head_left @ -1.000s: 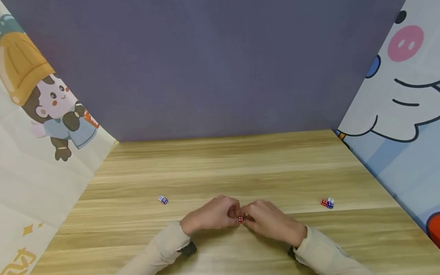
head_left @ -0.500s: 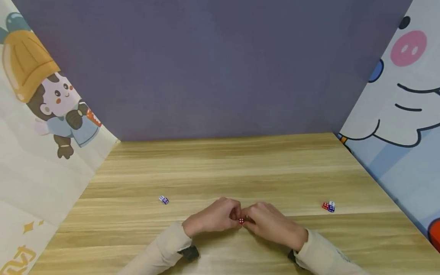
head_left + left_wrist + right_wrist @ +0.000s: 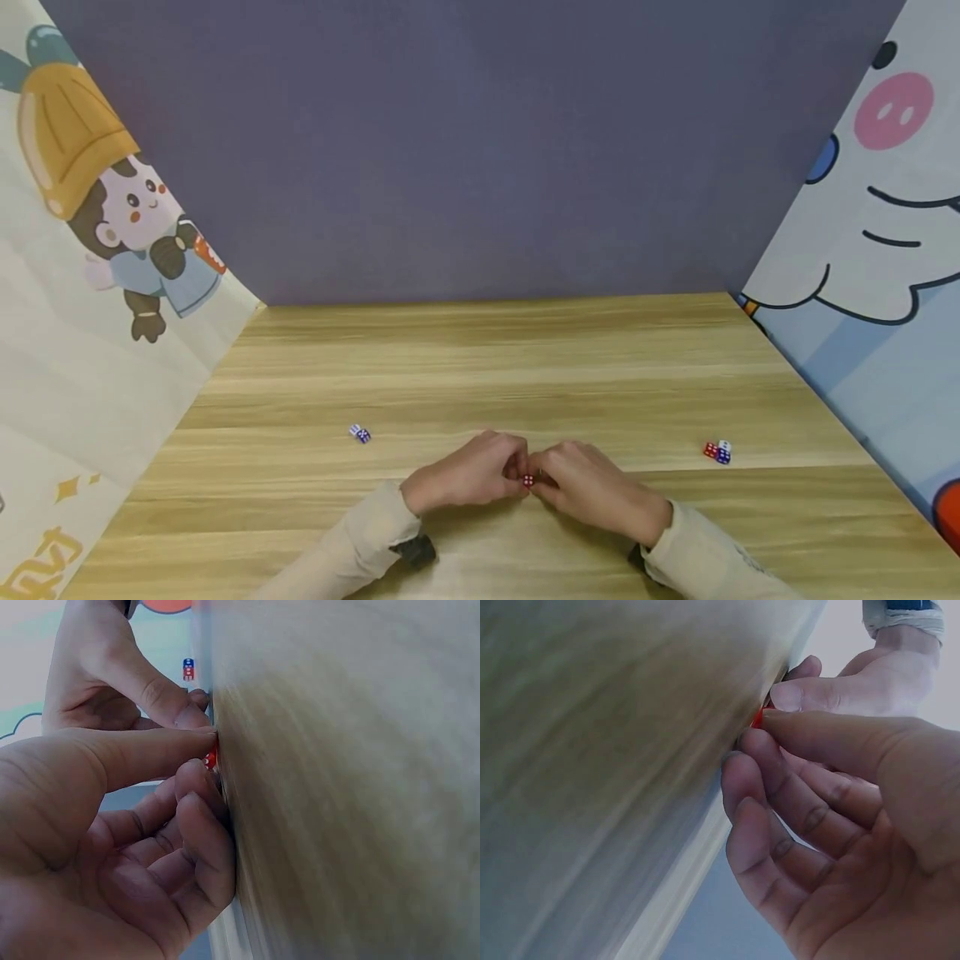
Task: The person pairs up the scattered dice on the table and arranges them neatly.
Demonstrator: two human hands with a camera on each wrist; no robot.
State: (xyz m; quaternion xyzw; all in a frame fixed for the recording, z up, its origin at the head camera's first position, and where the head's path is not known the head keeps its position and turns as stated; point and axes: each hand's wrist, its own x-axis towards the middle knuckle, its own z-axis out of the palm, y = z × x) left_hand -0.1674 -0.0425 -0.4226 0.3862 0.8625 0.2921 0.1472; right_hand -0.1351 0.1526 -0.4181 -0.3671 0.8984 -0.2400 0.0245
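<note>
1. The person's left hand [image 3: 476, 471] was at the near middle of the wooden table [image 3: 487, 358], and its thumb and forefinger were pinched together on a red die [image 3: 528, 481].
2. The right hand [image 3: 592, 487] came to the same die from the right side; its thumb and forefinger were also closed on it — the fingertips of both hands met there.
3. This red die showed four white dots towards the head camera. The fingertips were down at the wood, but if the die itself touched the table, I could not tell.
4. To the left and farther than the hands, a white die [image 3: 355, 430] lay touching a blue die [image 3: 363, 436].
5. Well apart to the right there was a small group — a second red die [image 3: 710, 450], a second white die [image 3: 723, 445] and a second blue die [image 3: 723, 457], close together.
6. Pale sleeves [image 3: 375, 525] covered both forearms, and at the far side stood a grey-purple panel [image 3: 480, 150].
</note>
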